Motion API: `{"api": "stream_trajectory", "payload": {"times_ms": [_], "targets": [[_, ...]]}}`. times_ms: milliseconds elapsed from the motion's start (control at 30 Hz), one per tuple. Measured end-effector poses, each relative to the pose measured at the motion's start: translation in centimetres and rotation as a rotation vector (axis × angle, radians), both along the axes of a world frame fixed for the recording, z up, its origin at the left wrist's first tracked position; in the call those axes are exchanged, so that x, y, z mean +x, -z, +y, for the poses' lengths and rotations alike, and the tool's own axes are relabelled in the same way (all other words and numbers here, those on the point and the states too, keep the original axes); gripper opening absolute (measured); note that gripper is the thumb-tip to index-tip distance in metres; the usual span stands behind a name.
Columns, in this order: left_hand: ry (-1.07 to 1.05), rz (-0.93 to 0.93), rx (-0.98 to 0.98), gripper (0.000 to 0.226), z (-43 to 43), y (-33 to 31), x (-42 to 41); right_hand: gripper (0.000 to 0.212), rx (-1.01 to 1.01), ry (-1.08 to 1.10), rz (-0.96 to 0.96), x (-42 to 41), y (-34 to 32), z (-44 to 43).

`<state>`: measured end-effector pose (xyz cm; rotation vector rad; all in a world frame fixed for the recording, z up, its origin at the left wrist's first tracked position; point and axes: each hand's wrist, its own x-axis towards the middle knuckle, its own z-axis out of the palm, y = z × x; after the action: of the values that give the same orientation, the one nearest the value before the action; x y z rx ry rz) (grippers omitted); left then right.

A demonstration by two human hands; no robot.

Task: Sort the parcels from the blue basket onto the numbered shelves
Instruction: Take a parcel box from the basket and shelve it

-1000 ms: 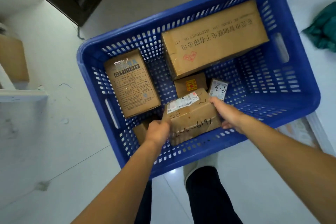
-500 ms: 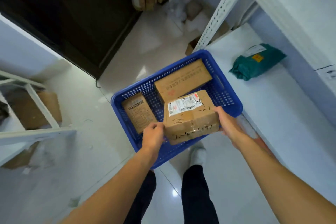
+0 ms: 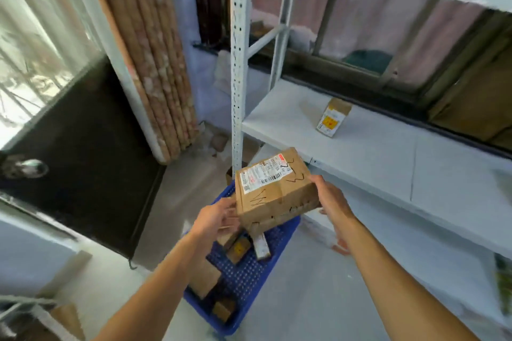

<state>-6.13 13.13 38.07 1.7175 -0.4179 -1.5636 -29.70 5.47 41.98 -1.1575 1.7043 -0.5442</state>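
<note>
Up above the blue basket [image 3: 250,279], both hands are holding a labelled cardboard parcel [image 3: 274,189]: the left hand [image 3: 214,220] is gripping its near-left corner, the right hand [image 3: 331,199] its right side, fingers pressed against the box, just beside the white shelf [image 3: 374,147].

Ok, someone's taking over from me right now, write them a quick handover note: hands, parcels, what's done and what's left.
Left hand and right hand: both grip the taped brown parcel, held in the air above the blue basket on the floor.
Done: one small yellow-labelled box stands on the white shelf.
Left: shelve the held parcel, then the several parcels in the basket. Its handwritten number is too blurred to read.
</note>
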Motion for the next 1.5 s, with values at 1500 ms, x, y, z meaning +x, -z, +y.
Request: {"api": "stream_trajectory", "payload": {"times_ms": [1500], "targets": [[0.550,0.008,-0.833,0.067,2.2,-34.9,-20.0,0.034,-0.610,0.372,-0.455,-24.1,-32.3,14.9]]}}
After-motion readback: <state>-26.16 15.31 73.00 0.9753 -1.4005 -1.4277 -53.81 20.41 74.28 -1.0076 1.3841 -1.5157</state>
